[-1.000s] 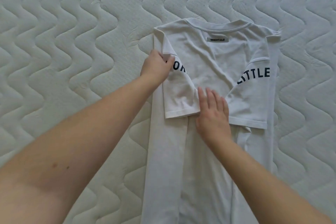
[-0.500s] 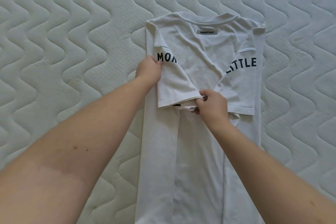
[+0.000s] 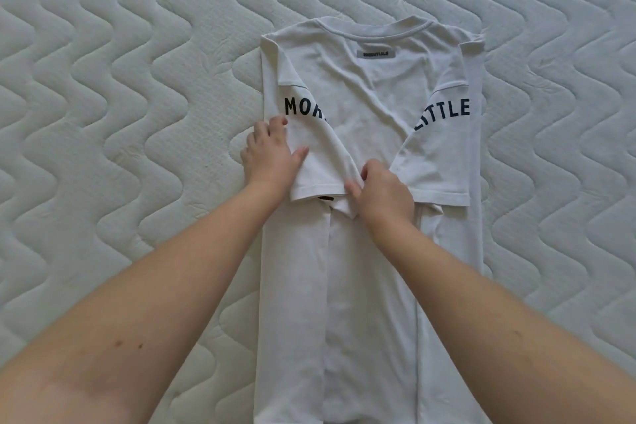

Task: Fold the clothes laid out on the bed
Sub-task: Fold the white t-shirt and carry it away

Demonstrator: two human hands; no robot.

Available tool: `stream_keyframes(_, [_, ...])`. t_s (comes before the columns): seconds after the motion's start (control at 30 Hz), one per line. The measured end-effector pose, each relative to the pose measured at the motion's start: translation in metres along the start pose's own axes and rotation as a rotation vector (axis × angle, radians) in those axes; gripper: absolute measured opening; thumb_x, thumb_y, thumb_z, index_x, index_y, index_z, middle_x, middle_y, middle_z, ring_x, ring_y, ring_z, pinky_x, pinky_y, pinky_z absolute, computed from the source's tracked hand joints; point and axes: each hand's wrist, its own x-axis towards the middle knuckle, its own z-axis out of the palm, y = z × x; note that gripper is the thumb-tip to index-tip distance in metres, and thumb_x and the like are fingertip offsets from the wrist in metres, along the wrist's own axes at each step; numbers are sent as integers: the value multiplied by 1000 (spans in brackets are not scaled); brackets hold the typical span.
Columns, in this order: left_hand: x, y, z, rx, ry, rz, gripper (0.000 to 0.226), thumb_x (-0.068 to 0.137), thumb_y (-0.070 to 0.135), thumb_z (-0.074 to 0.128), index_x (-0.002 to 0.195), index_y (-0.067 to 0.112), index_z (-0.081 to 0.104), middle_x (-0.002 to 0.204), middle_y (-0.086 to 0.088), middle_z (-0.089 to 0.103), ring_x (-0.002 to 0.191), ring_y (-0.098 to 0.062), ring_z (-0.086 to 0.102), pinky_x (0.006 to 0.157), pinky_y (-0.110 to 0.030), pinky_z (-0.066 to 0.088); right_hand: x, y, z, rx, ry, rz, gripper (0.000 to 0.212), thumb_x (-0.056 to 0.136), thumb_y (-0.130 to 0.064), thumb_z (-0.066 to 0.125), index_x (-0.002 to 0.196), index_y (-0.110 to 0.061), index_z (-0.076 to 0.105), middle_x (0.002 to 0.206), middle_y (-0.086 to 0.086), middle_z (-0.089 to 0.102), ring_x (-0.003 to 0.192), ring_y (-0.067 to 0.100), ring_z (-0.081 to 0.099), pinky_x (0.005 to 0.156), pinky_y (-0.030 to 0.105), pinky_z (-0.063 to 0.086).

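A white T-shirt (image 3: 371, 86) lies back-up on the bed, both sides folded inward into a long strip. Dark letters show on both sleeves, and a grey label sits under the collar. My left hand (image 3: 270, 157) holds the outer edge of the left sleeve (image 3: 320, 162), thumb on top of the cloth. My right hand (image 3: 385, 194) pinches that sleeve's inner lower corner, fingers curled round the hem. The right sleeve (image 3: 444, 162) lies flat, folded in.
The quilted white mattress (image 3: 120, 113) with wavy stitching surrounds the shirt on all sides. The shirt's lower part (image 3: 371, 337) runs between my forearms to the bottom edge of the view.
My right hand went from lying flat on the shirt's middle to pinching the left sleeve's hem. My left hand slid down the sleeve's outer edge, uncovering more letters.
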Motion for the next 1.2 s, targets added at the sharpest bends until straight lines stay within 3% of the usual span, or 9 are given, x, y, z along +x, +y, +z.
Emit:
stream_keyframes(0.13, [-27, -6, 7, 123, 144, 228, 55, 92, 39, 53, 141, 18, 43, 147, -11, 40, 137, -31, 35, 106, -44, 26, -8, 19, 1, 64, 290, -209, 30, 91, -36, 62, 104, -11, 53, 99, 5, 56, 82, 28, 55, 67, 37, 37])
stream_keyframes(0.23, [-51, 5, 21, 181, 218, 528, 56, 93, 37, 41, 144, 13, 45, 152, -11, 41, 141, -27, 36, 112, -43, 21, -6, 47, 0, 11, 499, -328, 40, 92, -39, 48, 119, -12, 59, 112, 8, 61, 104, 31, 57, 88, 41, 37])
stream_keyframes(0.37, [-66, 25, 44, 252, 37, 522, 66, 99, 48, 24, 156, 16, 17, 164, -4, 13, 151, -19, 11, 121, -41, 3, 6, 78, -4, -185, 389, -238, 65, 98, -46, 26, 155, -14, 20, 161, 3, 22, 149, 21, 15, 119, 38, 3])
stream_keyframes(0.47, [-67, 29, 65, 283, -108, 405, 73, 96, 58, 13, 155, 19, -7, 165, 1, -8, 151, -14, -7, 119, -39, -11, 11, 92, 11, -270, 165, -186, 79, 87, -55, 1, 156, -18, 1, 164, -1, -4, 151, 14, -5, 120, 34, -7])
stream_keyframes(0.57, [-64, 31, 76, 333, -125, 386, 70, 100, 57, 12, 151, 21, -19, 163, 2, -18, 150, -14, -16, 120, -41, -13, 14, 99, 26, -294, 155, -185, 80, 85, -56, -5, 155, -18, -5, 164, 0, -9, 150, 15, -8, 120, 34, -8])
stream_keyframes(0.7, [-69, 35, 64, 288, -163, 372, 72, 97, 60, 9, 156, 23, -10, 164, 4, -15, 150, -11, -14, 120, -40, -12, 9, 101, 15, -237, 125, -201, 73, 90, -56, 2, 156, -24, -2, 164, -4, -8, 150, 12, -10, 118, 32, -12])
stream_keyframes(0.83, [-93, 23, 44, 163, -80, 443, 68, 96, 52, 17, 157, 23, 9, 165, 0, 5, 152, -16, 2, 121, -38, 1, -29, 126, 3, -115, 209, -277, 64, 96, -41, 42, 154, -23, 23, 162, 0, 18, 149, 19, 10, 119, 38, 5])
stream_keyframes(1.0, [-157, -27, 36, -25, 58, 181, 65, 91, 29, 61, 149, 14, 37, 148, -14, 41, 135, -35, 39, 106, -49, 36, -98, 178, -3, 101, 250, 72, 73, 84, -32, 70, 146, -18, 34, 141, 12, 38, 128, 33, 37, 106, 47, 28])
stream_keyframes(1.2, [-276, -83, 41, -163, -86, -396, 55, 88, 32, 68, 135, 10, 48, 135, -13, 46, 122, -33, 48, 101, -45, 42, -175, 228, 16, 318, -140, 390, 65, 77, -38, 78, 128, -15, 45, 125, 10, 57, 112, 31, 57, 93, 47, 48])
